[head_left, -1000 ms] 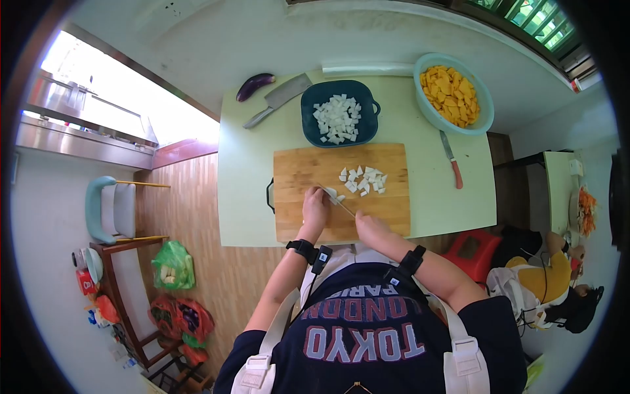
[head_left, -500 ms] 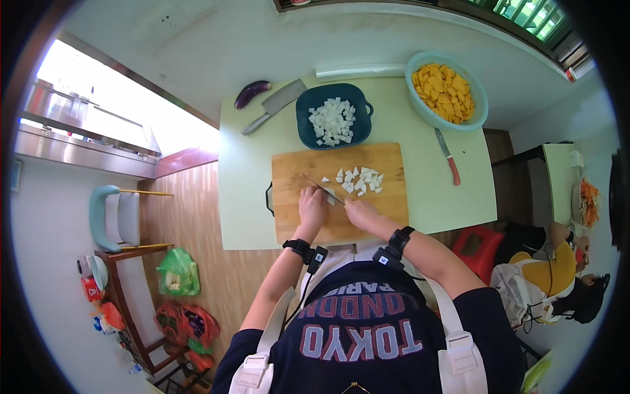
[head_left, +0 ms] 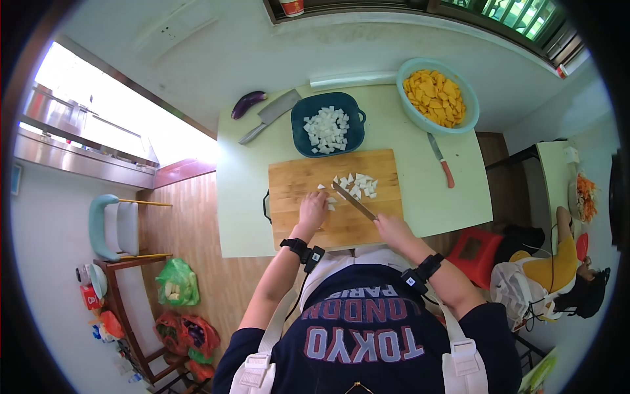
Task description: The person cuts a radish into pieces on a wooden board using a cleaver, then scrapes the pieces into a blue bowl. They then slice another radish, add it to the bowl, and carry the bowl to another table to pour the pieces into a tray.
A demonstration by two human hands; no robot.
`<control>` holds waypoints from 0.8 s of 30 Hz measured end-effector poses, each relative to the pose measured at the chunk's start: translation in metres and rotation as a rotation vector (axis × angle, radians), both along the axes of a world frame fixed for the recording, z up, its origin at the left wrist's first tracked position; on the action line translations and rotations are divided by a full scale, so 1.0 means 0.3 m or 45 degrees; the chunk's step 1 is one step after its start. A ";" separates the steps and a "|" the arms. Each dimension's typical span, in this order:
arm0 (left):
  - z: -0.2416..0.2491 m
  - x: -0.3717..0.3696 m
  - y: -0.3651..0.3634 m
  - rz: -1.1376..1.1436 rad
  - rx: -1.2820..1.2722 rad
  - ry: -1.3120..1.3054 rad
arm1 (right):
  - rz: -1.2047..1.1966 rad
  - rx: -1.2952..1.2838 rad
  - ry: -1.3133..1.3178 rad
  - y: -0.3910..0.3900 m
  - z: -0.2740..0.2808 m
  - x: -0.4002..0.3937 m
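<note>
A wooden cutting board (head_left: 298,187) lies on the pale table. My right hand (head_left: 393,229) grips a knife (head_left: 354,201) whose blade points up-left toward a pile of white vegetable cubes (head_left: 357,184). My left hand (head_left: 314,209) rests on the board with curled fingers over a few white pieces (head_left: 330,203); what it holds cannot be made out. Behind the board stands a dark blue bowl (head_left: 302,141) filled with white cubes.
A cleaver (head_left: 270,115) and an eggplant (head_left: 248,103) lie at the table's back left. A light blue bowl (head_left: 409,113) of orange slices and a red-handled knife (head_left: 441,161) sit at the right. Another person (head_left: 558,272) sits low at right beside a red stool (head_left: 474,253).
My right hand drew back to the right with the knife, its blade now angled toward the cube pile. A few newly cut pieces lie by my left hand.
</note>
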State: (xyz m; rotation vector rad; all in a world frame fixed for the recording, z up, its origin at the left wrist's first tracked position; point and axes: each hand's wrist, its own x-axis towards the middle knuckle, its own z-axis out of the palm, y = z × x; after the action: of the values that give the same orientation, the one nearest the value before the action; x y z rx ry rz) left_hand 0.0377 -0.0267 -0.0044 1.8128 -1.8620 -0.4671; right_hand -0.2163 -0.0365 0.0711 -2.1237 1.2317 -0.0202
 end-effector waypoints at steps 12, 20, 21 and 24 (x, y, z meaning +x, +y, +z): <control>-0.011 -0.096 0.042 0.104 -0.054 0.076 | 0.178 0.009 0.204 0.043 0.029 0.013; 0.007 -0.103 0.048 0.152 -0.060 0.130 | 0.200 0.091 0.202 0.039 0.079 0.065; 0.006 -0.102 0.047 0.150 -0.058 0.143 | 0.208 0.101 0.176 0.036 0.079 0.068; -0.001 -0.103 0.044 0.156 -0.045 0.126 | 0.193 0.122 0.132 0.021 -0.020 0.081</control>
State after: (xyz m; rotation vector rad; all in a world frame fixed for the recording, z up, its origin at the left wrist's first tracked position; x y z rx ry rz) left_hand 0.0067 -0.0135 -0.0047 1.8335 -1.6726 -0.4681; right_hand -0.1920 -0.0303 0.0650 -2.1506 1.1038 0.2135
